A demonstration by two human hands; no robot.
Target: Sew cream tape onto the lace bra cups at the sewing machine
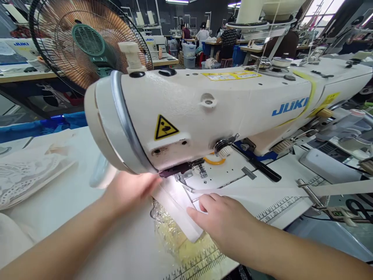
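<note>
A white JUKI sewing machine [204, 105] stretches across the view, its lit needle area low in the middle. Under it lies a folded piece of white fabric [179, 212], its near end hanging toward me. My right hand [224, 217] has its thumb and curled fingers closed on the right edge of this fabric. My left hand [131, 190] is at the left of the needle area, beside the fabric's far end; its fingers are smeared by motion and partly hidden behind the machine head. A narrow white tape [262, 191] runs in from the right toward the presser foot [182, 179].
White lace fabric [32, 175] lies on the table at left. Printed ruler strips [201, 266] and crinkled clear film over yellow [175, 233] are near the front edge. A metal tape guide [311, 194] stands right. A large fan [90, 42] and seated people are behind.
</note>
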